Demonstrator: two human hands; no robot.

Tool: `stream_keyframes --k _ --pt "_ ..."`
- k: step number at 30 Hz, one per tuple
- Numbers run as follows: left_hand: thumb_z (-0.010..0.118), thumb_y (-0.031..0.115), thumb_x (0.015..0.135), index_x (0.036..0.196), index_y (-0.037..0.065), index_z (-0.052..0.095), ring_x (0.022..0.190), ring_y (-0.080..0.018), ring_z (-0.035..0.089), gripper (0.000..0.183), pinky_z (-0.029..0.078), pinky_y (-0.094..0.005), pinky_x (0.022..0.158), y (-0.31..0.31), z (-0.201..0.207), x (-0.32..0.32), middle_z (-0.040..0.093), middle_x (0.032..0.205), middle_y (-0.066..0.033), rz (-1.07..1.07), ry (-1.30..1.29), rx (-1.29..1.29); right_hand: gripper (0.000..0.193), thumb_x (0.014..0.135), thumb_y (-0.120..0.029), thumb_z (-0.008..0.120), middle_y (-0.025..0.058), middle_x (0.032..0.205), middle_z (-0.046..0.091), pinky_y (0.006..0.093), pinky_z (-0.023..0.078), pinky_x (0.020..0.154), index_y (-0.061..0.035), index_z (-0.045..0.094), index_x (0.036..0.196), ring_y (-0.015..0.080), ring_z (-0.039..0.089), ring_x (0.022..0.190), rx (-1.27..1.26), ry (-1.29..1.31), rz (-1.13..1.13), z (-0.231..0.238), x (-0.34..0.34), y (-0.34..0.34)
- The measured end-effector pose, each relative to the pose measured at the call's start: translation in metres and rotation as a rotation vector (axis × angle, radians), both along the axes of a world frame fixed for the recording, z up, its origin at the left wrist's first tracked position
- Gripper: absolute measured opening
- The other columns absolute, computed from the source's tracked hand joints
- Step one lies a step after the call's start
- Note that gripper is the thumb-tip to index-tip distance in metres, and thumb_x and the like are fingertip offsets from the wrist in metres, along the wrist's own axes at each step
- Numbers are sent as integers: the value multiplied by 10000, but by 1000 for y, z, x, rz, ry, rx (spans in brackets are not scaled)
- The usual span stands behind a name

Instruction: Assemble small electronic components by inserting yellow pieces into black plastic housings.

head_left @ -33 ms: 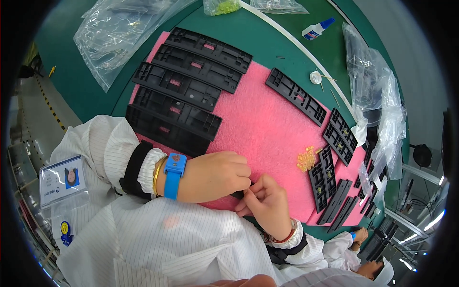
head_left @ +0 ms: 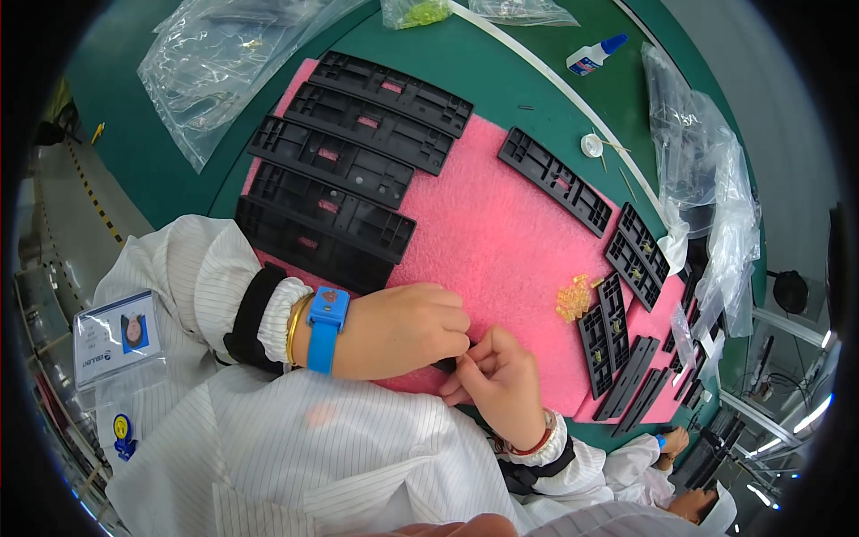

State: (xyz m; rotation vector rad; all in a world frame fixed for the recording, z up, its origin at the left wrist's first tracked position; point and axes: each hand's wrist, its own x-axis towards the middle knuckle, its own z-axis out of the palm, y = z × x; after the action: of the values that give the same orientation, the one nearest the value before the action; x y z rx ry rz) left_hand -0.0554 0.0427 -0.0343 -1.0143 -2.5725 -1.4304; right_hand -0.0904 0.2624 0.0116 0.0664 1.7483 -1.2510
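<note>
Head view, left hand (head_left: 419, 328) curled, its grip hidden, right hand (head_left: 497, 380) pinching a black part (head_left: 444, 364) between both hands, near edge of pink mat (head_left: 501, 224), black panels (head_left: 356, 186) left, yellow bits (head_left: 571, 302) right, bottle (head_left: 585, 62) far right on green table (head_left: 447, 55).

the dark piece (head_left: 445, 364) is mostly hidden by the left hand (head_left: 420, 324) and right hand (head_left: 495, 380), so its shape cannot be told. the left fingertips are tucked out of sight. the yellow bits (head_left: 571, 302) are too small to tell one by one. the overlapping black trays (head_left: 295, 148) cover parts of each other. the big bag (head_left: 224, 72) and green-filled bag (head_left: 416, 12) are cut off at the top. whatever lies under the right-hand bag (head_left: 702, 134) is unclear.
</note>
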Motion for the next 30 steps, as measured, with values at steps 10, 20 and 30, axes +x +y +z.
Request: stream_keyframes --k 10,20,30 --pt "648 152 827 888 77 630 944 -225 567 97 473 -352 836 2 1 1 571 916 -39 -36 -17 -52 140 1001 52 613 145 790 740 301 632 602 28 495 930 190 773 726 -10 5 27 0 -1 0" --pt "645 152 817 890 78 638 942 -225 562 104 470 -355 822 2 4 0 584 923 -35 -37 -45 -83 80 1007 89 529 165 800 722 310 651 614 30 488 972 211 758 699 -32 -10 24 -1 -4 -1" --pt "665 151 809 879 53 634 940 -244 578 125 489 -361 848 0 5 4 587 932 -63 7 -41 -79 105 1046 67 537 190 834 726 321 660 640 22 458 995 225 766 745 -88 -50 -9 -2 2 9"
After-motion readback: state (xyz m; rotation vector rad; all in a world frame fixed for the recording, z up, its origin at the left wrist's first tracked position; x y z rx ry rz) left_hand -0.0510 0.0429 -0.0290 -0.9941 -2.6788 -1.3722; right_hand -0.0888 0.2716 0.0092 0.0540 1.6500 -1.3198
